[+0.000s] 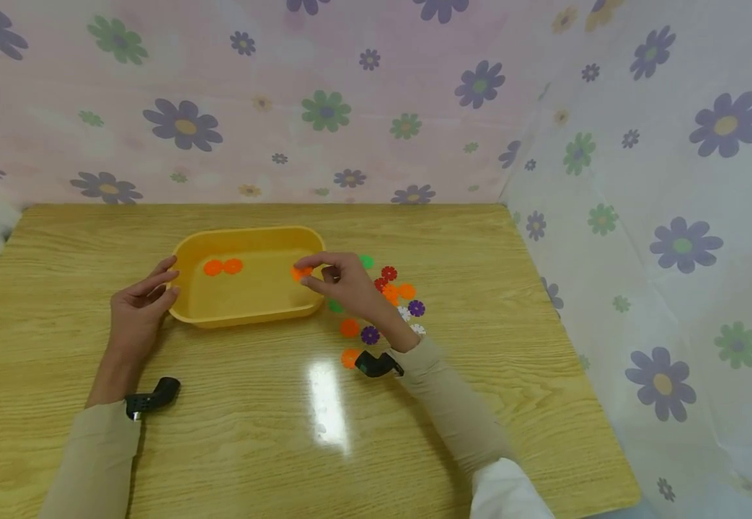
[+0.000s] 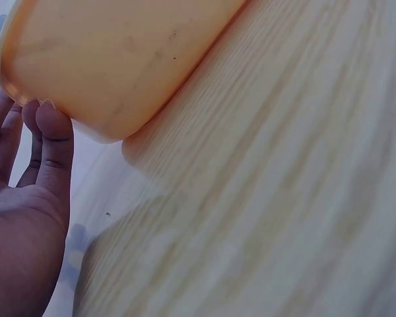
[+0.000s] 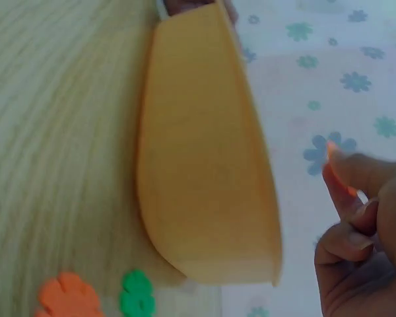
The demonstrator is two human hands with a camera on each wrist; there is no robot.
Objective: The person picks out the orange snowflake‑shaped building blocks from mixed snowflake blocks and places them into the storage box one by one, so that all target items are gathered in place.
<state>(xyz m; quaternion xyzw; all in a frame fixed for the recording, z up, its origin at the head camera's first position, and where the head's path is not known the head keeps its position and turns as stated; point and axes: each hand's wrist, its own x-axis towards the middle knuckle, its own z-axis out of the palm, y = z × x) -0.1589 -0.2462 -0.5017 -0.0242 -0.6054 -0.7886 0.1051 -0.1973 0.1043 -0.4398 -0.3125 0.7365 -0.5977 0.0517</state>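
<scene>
A yellow plastic basin (image 1: 252,316) sits on the wooden table. My left hand (image 1: 138,313) holds its left end, fingertips and thumb at the rim; the left wrist view shows the thumb against the outer wall of the basin (image 2: 119,59). Over the basin's right end, my right hand (image 1: 350,285) pinches an orange flower-shaped disc (image 1: 301,273) between thumb and forefinger. In the right wrist view the pinched disc (image 3: 340,178) appears mostly edge-on, partly behind the fingers. Two orange flower-shaped discs (image 1: 223,267) lie side by side inside the basin, toward its left.
Right of the basin, partly under my right forearm, lie several loose flower-shaped discs: orange (image 1: 350,328), purple (image 1: 370,335), red (image 1: 388,274), white (image 1: 417,329) and green (image 1: 365,261). A flower-patterned sheet (image 1: 324,151) stands behind the table (image 1: 246,432), another on the right.
</scene>
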